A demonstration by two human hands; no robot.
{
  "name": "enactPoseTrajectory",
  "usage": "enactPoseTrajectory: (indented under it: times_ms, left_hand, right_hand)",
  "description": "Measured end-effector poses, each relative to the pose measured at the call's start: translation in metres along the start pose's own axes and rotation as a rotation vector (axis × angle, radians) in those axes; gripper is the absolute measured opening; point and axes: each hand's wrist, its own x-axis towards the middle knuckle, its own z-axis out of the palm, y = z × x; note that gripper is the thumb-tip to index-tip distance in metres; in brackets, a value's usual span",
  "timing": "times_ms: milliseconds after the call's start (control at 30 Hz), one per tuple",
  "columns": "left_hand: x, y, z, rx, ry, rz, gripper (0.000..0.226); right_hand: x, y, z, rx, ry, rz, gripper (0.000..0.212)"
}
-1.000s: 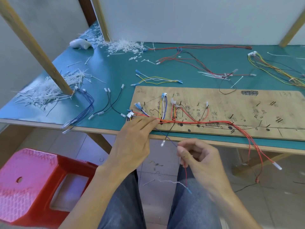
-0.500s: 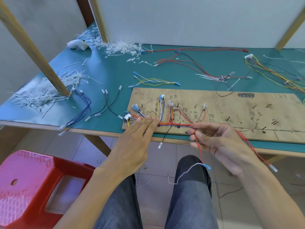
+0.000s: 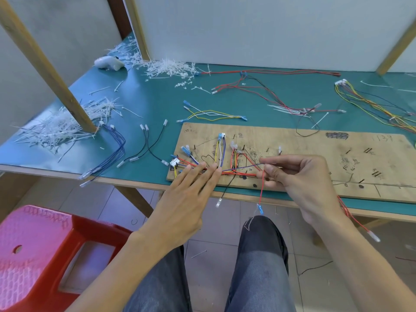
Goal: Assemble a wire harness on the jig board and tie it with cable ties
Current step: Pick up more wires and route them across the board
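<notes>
A wooden jig board [image 3: 315,145] lies on the green table near its front edge. A wire harness [image 3: 234,171] of red, yellow, blue and white wires runs along the board's left front between small pegs, with a white connector [image 3: 174,162] at its left end. My left hand [image 3: 191,194] lies with straight fingers pressing the bundle down. My right hand [image 3: 299,176] pinches a red wire [image 3: 261,192] over the board; its blue terminal [image 3: 260,209] hangs below the table edge. A black wire [image 3: 226,190] also dangles off the edge.
Piles of white cable ties [image 3: 60,127] lie at the left and at the back [image 3: 166,67]. Loose wire sets lie on the mat: blue [image 3: 112,152], black [image 3: 148,147], yellow-white [image 3: 211,114], red-black [image 3: 270,93], multicolour [image 3: 371,104]. A wooden post [image 3: 51,70] stands left; a red stool [image 3: 45,255] sits below.
My right hand has risen from below the table edge up over the board, drawing the red wire with it. My left hand has stayed on the bundle, fingers straightening.
</notes>
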Motion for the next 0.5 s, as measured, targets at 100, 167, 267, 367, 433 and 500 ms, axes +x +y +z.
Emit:
enactPoseTrajectory:
  times_ms: [100, 167, 267, 367, 433, 500]
  left_hand:
    - [0.001, 0.000, 0.000, -0.034, 0.016, -0.017, 0.087]
    - [0.001, 0.000, 0.000, -0.049, 0.016, -0.031, 0.083]
    - [0.003, 0.003, -0.001, -0.095, 0.033, -0.057, 0.079]
    - [0.004, 0.004, -0.001, -0.103, 0.053, -0.072, 0.078]
    - [0.005, 0.005, -0.003, -0.123, 0.062, -0.082, 0.077]
    - [0.005, 0.007, -0.004, -0.120, 0.067, -0.088, 0.076]
  right_hand:
    - [0.006, -0.009, 0.003, 0.004, -0.076, -0.045, 0.013]
    - [0.010, -0.014, 0.006, 0.032, -0.138, -0.035, 0.010]
    - [0.021, -0.019, 0.014, 0.056, -0.157, -0.004, 0.007]
    - [0.036, -0.020, 0.025, 0.016, -0.120, -0.032, 0.006]
    - [0.049, -0.018, 0.035, -0.119, -0.064, -0.096, 0.002]
    - [0.067, -0.015, 0.047, -0.342, 0.007, -0.203, 0.007]
